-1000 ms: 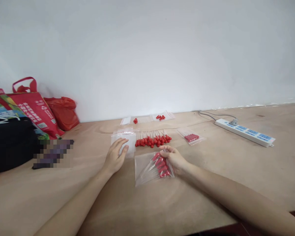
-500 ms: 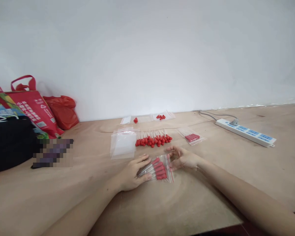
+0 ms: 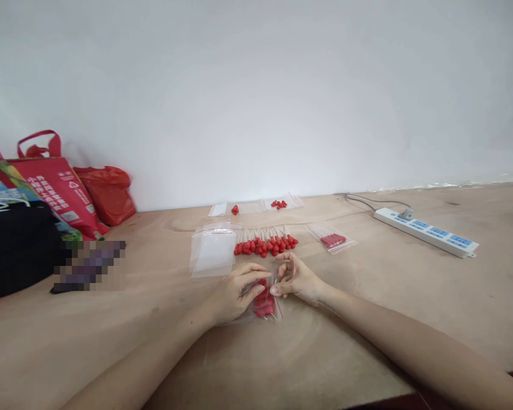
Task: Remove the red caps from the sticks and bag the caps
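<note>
A clear zip bag (image 3: 264, 307) with several red-tipped sticks in it lies on the table in front of me, its red zip line to the right. My left hand (image 3: 238, 291) is closed over the bag's left side, thumb and fingers against the plastic. At the zip end, my right hand (image 3: 298, 280) pinches the bag's edge between thumb and fingers. Just beyond both hands is a row of loose white sticks with red tips (image 3: 265, 245). Flat clear zip bags (image 3: 214, 253) are stacked to the left of that row.
Another filled zip bag (image 3: 332, 239) lies to the right. Near the wall are more bags with small red pieces (image 3: 279, 204). A power strip (image 3: 427, 230) with its cable is at right. Red bags (image 3: 105, 193) and a black bag (image 3: 21, 250) stand at left.
My right hand has moved left onto the bag's zip end and now pinches it. The bag has shifted slightly left, with its red tips partly covered by my fingers.
</note>
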### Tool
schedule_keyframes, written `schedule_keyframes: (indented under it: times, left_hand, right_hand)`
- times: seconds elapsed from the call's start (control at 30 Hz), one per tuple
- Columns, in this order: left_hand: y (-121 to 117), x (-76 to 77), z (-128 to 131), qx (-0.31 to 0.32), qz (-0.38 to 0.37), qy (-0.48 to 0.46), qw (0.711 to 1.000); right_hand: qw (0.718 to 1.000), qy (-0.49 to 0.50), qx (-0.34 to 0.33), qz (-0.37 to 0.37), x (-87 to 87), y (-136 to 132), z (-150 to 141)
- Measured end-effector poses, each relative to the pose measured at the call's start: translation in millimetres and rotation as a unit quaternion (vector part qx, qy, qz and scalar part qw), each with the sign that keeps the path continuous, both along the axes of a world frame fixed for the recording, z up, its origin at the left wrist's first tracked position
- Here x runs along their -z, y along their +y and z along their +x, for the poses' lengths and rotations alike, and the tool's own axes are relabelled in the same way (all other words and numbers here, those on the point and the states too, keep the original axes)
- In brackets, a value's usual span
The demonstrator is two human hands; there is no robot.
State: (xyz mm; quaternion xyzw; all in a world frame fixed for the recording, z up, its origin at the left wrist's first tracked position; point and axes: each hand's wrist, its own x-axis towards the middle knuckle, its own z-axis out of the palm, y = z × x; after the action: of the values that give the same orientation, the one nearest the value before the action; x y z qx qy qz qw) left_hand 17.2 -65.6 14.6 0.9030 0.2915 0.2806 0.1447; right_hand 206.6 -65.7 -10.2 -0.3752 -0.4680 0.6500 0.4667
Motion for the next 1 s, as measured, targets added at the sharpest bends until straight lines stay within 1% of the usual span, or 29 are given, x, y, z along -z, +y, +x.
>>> schedule_keyframes:
  times: [0.1,0.27,0.43,0.53,0.63,0.7,0.73,0.8,0.87,0.93,1.0]
  left_hand:
    - [6,-1.7,4,0.031,0.019,0.029,0.999]
    - [21,-1.4,11,0.085,0.108,0.055,0.989]
    - [27,-8.4,20,0.13,0.164,0.097,0.973]
    - [27,-10.3,23,0.126,0.165,0.127,0.97]
    - [28,-9.4,20,0.11,0.15,0.12,0.975]
    - [27,-8.3,16,0.099,0.139,0.097,0.981]
    - [27,-7.7,14,0.092,0.132,0.083,0.983]
    - [27,-6.3,10,0.076,0.115,0.06,0.989]
    - [27,-4.4,8,0.068,0.099,0.042,0.992]
    - [27,-2.3,8,0.071,0.088,0.031,0.993]
    - [27,-0.6,9,0.078,0.082,0.028,0.993]
  right_hand:
    - [1.0,0.005,-0.003,0.022,2.8,1,-1]
    - [0.999,0.003,-0.004,0.044,3.9,1,0]
    - [0.999,0.006,-0.002,0.049,2.8,0,-1]
    - [0.998,0.013,-0.008,0.058,3.9,0,0]
    - [0.997,-0.006,-0.032,0.07,4.7,2,3]
    - [0.993,-0.037,-0.049,0.102,4.0,2,6]
    - [0.988,-0.059,-0.053,0.134,3.1,1,8]
    - [0.966,-0.115,-0.047,0.226,0.7,-1,11]
    - [0.925,-0.186,-0.035,0.33,-1.7,-3,12]
    - [0.867,-0.261,-0.021,0.425,-3.1,-5,13]
    - [0.788,-0.332,0.009,0.518,-2.9,-6,12]
